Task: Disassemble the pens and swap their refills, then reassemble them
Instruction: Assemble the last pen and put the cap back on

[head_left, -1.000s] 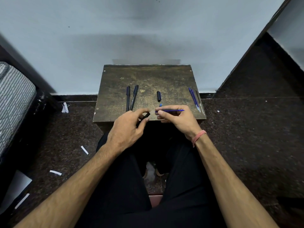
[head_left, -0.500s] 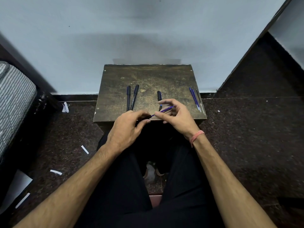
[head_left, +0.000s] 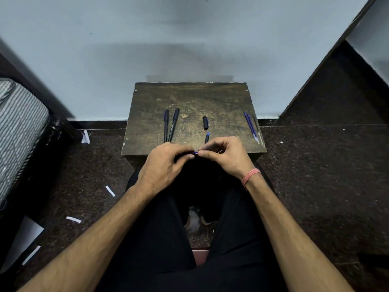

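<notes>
Left hand (head_left: 166, 163) grips the barrel (mostly hidden), right hand (head_left: 223, 154) pinches the blue refill (head_left: 196, 152); pushed crooked, it could bend.

Pens and parts on a small table (head_left: 221, 98), hands at its near edge.

The table sits in the middle of the frame, against the wall. Two pens (head_left: 170, 125) lie side by side on its left part. A cap (head_left: 205, 122) lies near the middle, with a small pen tip (head_left: 207, 137) just below it. Loose refills (head_left: 251, 126) lie along the right edge. The left hand (head_left: 166, 163) and right hand (head_left: 226, 155) meet at the table's near edge, pinching a refill (head_left: 196, 152) between them.
</notes>
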